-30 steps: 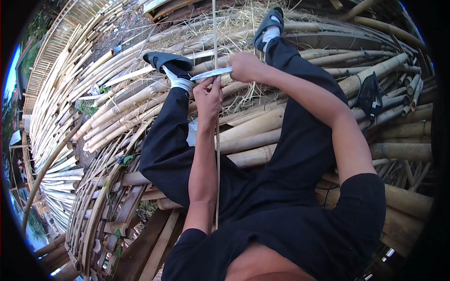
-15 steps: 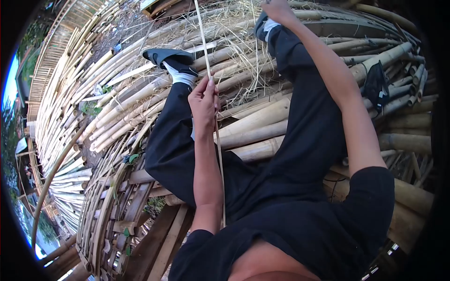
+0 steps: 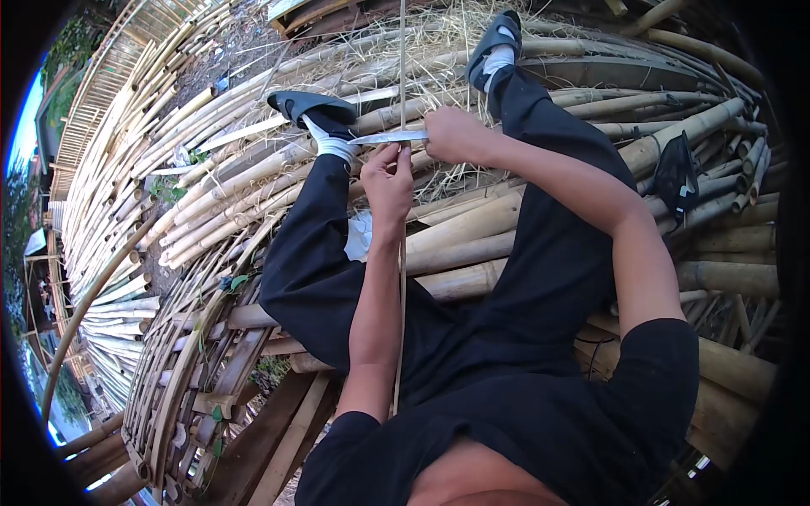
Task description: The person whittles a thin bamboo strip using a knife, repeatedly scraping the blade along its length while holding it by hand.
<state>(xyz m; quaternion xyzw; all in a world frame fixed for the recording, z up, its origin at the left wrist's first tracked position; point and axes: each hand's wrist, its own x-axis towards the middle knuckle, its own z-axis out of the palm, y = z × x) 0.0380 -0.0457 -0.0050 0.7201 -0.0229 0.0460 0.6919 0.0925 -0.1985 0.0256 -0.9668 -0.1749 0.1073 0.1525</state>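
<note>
My left hand [image 3: 388, 181] pinches a long thin bamboo strip [image 3: 402, 63] between thumb and fingers. The strip runs from beside my waist, along the forearm, up past my feet. My right hand [image 3: 458, 135] is closed around a knife, its handle hidden in the fist. The pale knife blade [image 3: 384, 137] points left and lies across the strip, just above the left fingertips. Both hands are over the gap between my spread legs. Below them are bamboo poles [image 3: 472, 223] and a white scrap [image 3: 359, 236] beside my left leg.
Stacked bamboo poles [image 3: 245, 190] spread across the ground on the left. Pale shavings [image 3: 371, 67] are strewn near my sandalled feet. A black item [image 3: 677, 173] lies on poles at the right. A curved pole [image 3: 93, 295] and a slatted bamboo frame [image 3: 181, 371] stand at lower left.
My right hand has come down from beside my right foot to the left hand, bringing the knife blade across the strip. The strip's far end has swung slightly right and stands straighter.
</note>
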